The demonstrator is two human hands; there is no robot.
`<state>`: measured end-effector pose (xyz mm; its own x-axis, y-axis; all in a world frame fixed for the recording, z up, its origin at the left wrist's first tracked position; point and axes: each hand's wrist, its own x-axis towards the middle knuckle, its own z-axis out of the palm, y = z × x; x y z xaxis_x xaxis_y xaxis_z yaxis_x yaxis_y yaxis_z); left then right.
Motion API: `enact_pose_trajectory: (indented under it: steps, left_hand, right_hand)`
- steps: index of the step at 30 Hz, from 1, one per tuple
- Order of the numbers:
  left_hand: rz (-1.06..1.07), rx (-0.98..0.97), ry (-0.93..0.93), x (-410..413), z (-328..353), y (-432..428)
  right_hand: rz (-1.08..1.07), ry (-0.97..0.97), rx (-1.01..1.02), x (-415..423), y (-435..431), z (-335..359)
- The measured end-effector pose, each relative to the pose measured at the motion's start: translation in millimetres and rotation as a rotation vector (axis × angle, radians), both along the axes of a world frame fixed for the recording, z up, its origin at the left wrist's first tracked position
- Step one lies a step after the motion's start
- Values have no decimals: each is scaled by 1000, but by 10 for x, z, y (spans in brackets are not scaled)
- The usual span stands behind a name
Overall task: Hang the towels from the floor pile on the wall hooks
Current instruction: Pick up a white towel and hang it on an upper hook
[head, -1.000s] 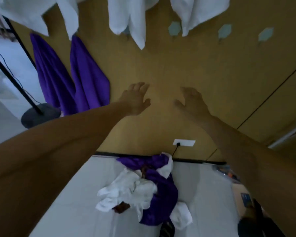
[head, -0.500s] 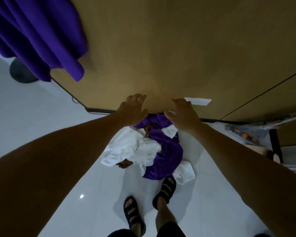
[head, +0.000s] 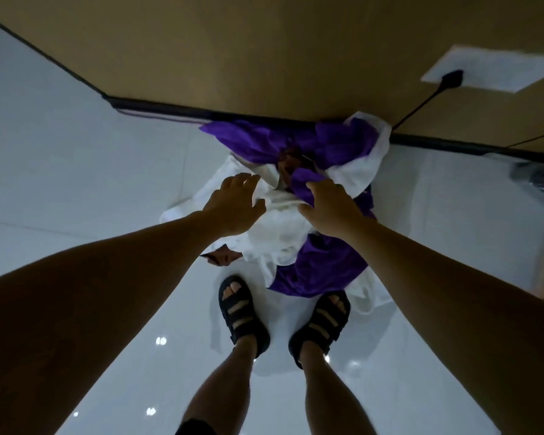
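Pickup: your left hand [head: 236, 204] and right hand [head: 330, 207] hover spread, empty, over the towel pile [head: 283, 237] at the far edge of the floor [head: 76, 158]; next, grip one towel.

Soft, crumpled cloth towels [head: 283, 233], white and purple, on glossy, smooth floor tiles [head: 76, 171].

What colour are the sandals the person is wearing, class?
Black. The sandals show best in the head view, on the white floor beside the towel pile.
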<state>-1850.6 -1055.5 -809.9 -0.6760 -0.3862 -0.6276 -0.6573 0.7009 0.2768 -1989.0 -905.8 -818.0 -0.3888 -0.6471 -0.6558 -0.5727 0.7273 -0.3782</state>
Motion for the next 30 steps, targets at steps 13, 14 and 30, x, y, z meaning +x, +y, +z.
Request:
enact_pose_trajectory:
  steps: [13,14,30]
  left_hand:
    - [60,69,-31,245,-1979,54]
    - [70,75,-39,282,-1997,66]
    - [115,385,-90,130,-198,335]
  right_hand:
    - [203,54,195,362,-84,-2353]
    - [232,117,217,388,-56,-2380]
    - [-452,-432,-90,331,83,-106]
